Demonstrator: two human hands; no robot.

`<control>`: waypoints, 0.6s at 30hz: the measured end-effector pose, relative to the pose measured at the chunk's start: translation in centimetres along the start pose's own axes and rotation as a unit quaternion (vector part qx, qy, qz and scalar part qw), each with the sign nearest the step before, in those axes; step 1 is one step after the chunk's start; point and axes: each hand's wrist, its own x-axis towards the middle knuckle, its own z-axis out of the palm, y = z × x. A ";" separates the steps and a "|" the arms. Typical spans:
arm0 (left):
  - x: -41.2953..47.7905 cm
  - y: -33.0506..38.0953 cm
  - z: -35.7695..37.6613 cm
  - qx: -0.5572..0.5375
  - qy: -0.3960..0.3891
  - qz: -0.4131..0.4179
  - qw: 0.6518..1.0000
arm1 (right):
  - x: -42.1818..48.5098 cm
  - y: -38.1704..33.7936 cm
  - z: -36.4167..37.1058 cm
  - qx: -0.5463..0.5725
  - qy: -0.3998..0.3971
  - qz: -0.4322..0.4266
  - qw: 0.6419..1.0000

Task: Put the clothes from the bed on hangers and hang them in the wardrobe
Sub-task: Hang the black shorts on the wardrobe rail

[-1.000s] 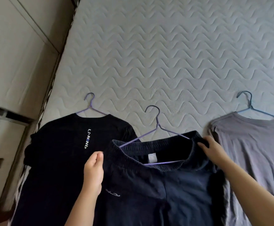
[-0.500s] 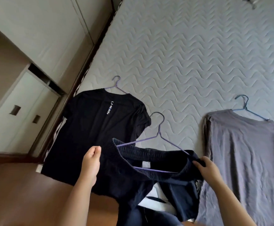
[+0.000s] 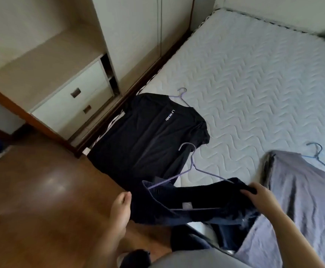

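left hand (image 3: 122,205): bare, forearm bare too, floor side of the bed (image 3: 254,74)
right hand (image 3: 262,198): same deal, bare forearm, over the bed
top (image 3: 186,260): plain grey, by the bed's near edge

The bed (image 3: 254,74) bears a black shirt (image 3: 148,136) and a grey shirt (image 3: 302,200).

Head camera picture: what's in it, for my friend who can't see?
The left hand and right hand hold dark navy trousers on a purple wire hanger over a quilted white mattress edge. A black T-shirt and a grey shirt lie on it.
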 end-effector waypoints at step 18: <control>-8.9 -15.9 -29.8 -0.227 0.237 -0.102 0.939 | -15.4 -29.4 17.3 -0.084 -0.126 -0.279 0.948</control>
